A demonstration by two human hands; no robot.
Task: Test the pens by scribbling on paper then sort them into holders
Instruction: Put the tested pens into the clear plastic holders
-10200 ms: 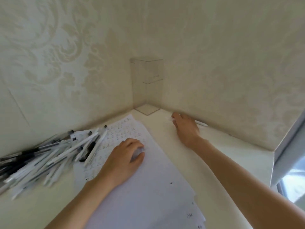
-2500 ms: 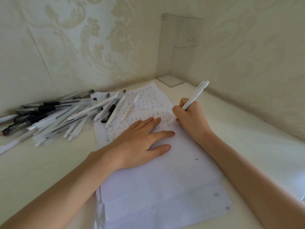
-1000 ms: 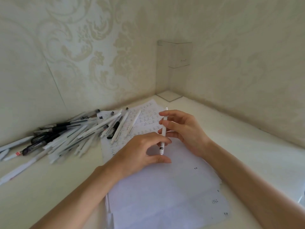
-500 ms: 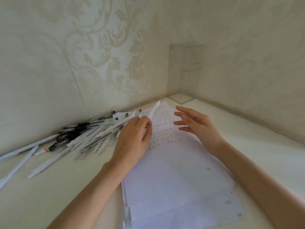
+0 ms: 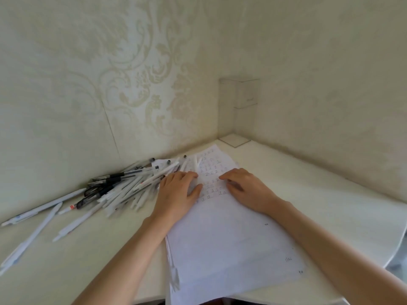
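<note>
Left grip (image 5: 178,192): rested over slim white plastic pen (image 5: 195,167); hold unclear, blurred.
Right grip (image 5: 246,190): loosely curled, empty, on white paper sheet (image 5: 231,238).
Pen axis: ran forward, away from the wrist; left grip nearer.

Pen pile (image 5: 123,190) blocks left; bare tabletop (image 5: 319,194) right.

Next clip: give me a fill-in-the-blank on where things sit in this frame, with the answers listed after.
1. The pile of pens lies to the ___ of the paper stack.
2. The clear holder stands in the far ___ of the desk.
3. The right hand rests on the paper stack and holds ___.
Answers: left; corner; nothing.
</note>
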